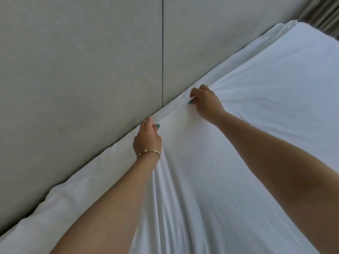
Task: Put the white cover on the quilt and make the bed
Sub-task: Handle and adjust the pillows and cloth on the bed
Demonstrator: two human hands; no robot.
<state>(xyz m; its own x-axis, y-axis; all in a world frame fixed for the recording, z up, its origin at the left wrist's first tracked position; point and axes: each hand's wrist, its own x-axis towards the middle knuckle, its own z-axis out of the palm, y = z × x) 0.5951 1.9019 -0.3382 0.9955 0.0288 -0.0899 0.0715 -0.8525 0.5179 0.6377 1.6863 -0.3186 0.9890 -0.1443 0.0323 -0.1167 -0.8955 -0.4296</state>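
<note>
- Left hand (147,139): fingertips hidden in the gap between white cover (238,110) and grey headboard (82,70).
- Right hand (204,101): fingertips concealed under a gathered fold of the cover.
- Both forearms cut off by the near and right edges.
- Curtain (322,17), far right: only a blurred corner visible.
- Bed ends lie out of view.

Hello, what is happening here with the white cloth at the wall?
A person is making a bed. Both hands grip the edge of the white fabric cover where it meets the grey padded headboard. The left hand, with a gold bracelet, pinches it lower; the right hand holds it farther along. The cloth is still creased.
</note>
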